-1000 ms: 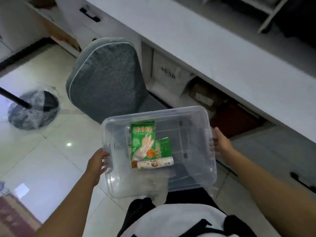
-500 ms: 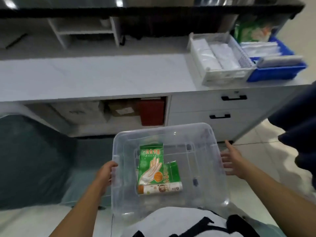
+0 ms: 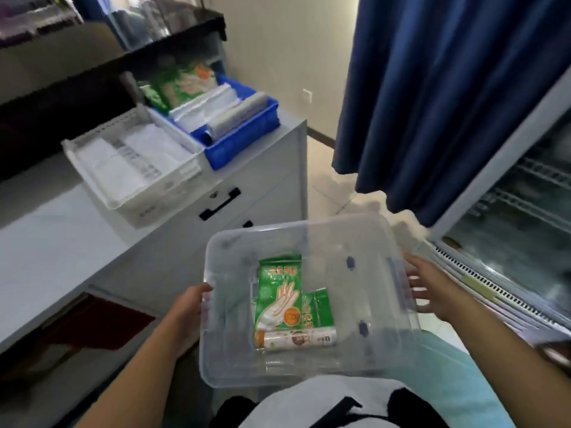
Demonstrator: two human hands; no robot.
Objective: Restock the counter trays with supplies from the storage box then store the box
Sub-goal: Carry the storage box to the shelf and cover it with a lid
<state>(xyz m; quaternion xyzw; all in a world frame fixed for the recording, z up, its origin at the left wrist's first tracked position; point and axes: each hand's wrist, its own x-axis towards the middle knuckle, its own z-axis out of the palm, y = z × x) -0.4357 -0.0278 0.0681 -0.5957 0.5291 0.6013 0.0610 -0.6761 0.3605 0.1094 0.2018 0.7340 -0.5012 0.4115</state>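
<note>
We held a clear storage box [image 3: 309, 242] between us and the pale counter [image 3: 46, 248], left hand [image 3: 188, 313] gripping its rim, right hand [image 3: 432, 288] open beside it, near blue curtains [image 3: 448, 88].

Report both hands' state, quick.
Left hand: closed on the rim of the clear storage box.
Right hand: open, fingers spread beside the box's right rim, not gripping.

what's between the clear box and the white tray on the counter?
Head view: only bare counter top and the drawer front separate the clear box from the white tray.
</note>
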